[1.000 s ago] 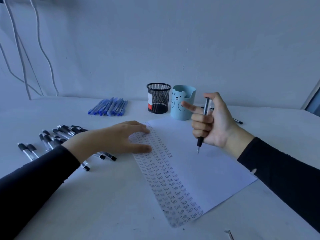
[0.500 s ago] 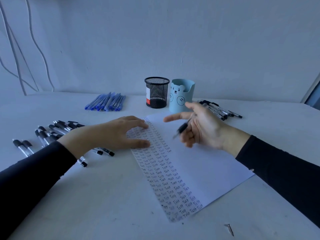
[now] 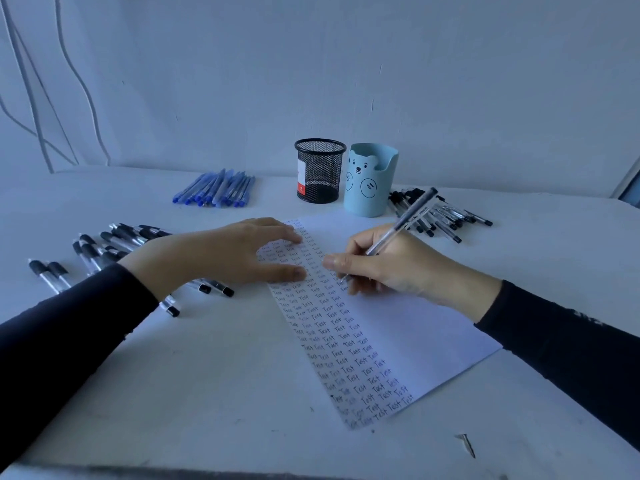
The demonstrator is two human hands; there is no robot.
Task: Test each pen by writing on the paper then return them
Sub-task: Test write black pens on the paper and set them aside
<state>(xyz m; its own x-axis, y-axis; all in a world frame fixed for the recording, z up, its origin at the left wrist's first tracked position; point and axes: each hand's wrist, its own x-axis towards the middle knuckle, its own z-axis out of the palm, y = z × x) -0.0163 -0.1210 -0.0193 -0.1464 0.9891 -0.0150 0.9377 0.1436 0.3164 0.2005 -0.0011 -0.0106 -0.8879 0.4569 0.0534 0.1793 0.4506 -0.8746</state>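
The paper (image 3: 415, 334) lies slanted on the white table (image 3: 207, 393), its near corner close to the table's front edge. Its left strip is filled with columns of the word "Test", and its right half is bare. The left hand (image 3: 225, 252) rests flat on the paper's upper left edge, fingers straight and spread. The right hand (image 3: 398, 268) pinches a pen (image 3: 401, 226) between thumb and curled fingers, with the tip down at the right border of the written columns. Whether the tip touches the paper is too small to tell.

Bare table lies between the left sleeve and the paper, and more behind the left hand up to the blue pens (image 3: 218, 190). A mesh cup (image 3: 320, 171) and a bear cup (image 3: 369, 181) stand just beside each other near the paper's far edge. A small screw (image 3: 465, 443) lies near the front edge, apart from the paper.

The left hand and sleeve cover part of the black pens (image 3: 114, 244) at the left. The pen's lower barrel is hidden inside the fingers, and its upper end crosses in front of the right pile of pens (image 3: 440, 216). Both sleeves are cut off by the frame, and the mesh cup's red label is unreadable.
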